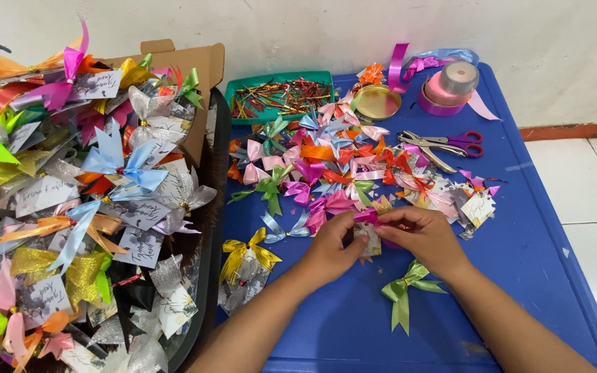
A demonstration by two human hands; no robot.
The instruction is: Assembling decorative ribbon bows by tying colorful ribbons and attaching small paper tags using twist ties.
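Note:
My left hand [332, 250] and my right hand [426, 238] meet over the blue table [533, 255], both pinching a small magenta ribbon bow [367, 217] against a little card [370, 242]. A green ribbon bow [403, 293] lies just below my right wrist. A gold bow on a card [247, 257] rests left of my left hand. Beyond my hands spreads a heap of several coloured ribbon bows [333, 166].
A dark basket [205, 276] at the left brims with finished bows and cards. At the back stand a green tray of twist ties [281, 95], a round tin lid [377, 102], ribbon spools [447, 86], scissors [450, 144] and a cardboard box [198, 69].

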